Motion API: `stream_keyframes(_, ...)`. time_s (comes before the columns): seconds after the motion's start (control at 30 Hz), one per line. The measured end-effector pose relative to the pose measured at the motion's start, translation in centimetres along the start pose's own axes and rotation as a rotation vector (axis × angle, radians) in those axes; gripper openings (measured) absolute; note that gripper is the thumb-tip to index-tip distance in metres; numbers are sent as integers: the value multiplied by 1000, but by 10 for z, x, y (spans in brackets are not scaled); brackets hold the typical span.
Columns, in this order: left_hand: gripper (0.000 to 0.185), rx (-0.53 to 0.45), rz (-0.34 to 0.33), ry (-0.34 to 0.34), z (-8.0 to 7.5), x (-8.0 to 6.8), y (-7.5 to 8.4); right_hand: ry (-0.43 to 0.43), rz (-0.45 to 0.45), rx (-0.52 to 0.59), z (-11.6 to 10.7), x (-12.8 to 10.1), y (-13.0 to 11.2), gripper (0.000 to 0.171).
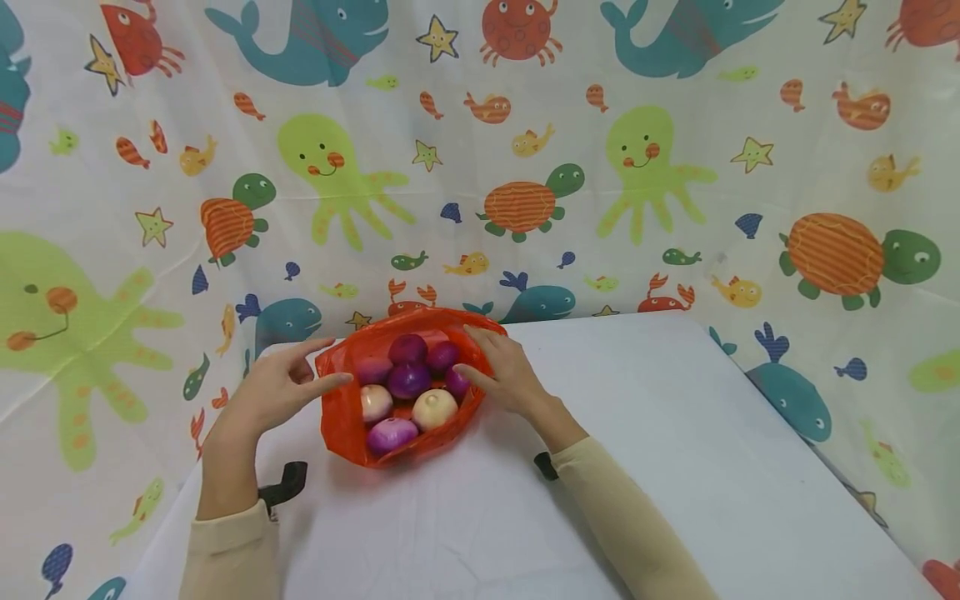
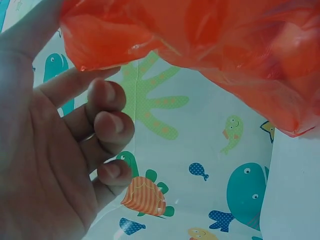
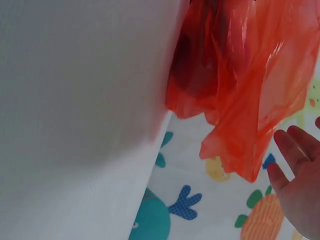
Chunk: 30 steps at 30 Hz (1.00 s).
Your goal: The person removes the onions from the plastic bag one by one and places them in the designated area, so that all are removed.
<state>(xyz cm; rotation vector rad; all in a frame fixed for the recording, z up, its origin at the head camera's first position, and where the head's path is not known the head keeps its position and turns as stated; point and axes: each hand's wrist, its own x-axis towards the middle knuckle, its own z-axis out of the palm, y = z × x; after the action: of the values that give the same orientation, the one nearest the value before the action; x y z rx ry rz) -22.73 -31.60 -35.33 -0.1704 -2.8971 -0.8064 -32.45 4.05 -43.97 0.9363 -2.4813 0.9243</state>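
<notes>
A red plastic bag stands on the table with its mouth spread wide. Inside lie several purple onions and two pale onions. At the bag's left edge is my left hand, thumb and index finger apart beside the plastic, the other fingers loosely bent in the left wrist view. My right hand is at the right rim, its thumb over the opening and its fingers extended. In the right wrist view those fingers lie just beside the bag's loose edge. Exact contact with the plastic is unclear for both hands.
The white table stretches to the right and front of the bag. A curtain printed with sea animals hangs behind and at both sides. Black straps or mounts show at the wrists.
</notes>
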Motion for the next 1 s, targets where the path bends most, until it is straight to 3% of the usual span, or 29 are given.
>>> stream_keyframes(0.13, 79, -24, 29, -5, 2, 1, -2, -10, -1, 6, 5, 1, -5, 74)
stream_keyframes(0.57, 81, -78, 28, -31, -1, -1, -1, -58, -33, 20, 21, 2, -14, 69)
stream_keyframes(0.83, 79, -111, 48, -33, -1, -2, 0, -137, -49, -5, 33, 5, -20, 67)
stream_keyframes(1.0, 71, -136, 72, -22, 0, -3, 2, -238, -49, -100, 42, 9, -25, 68)
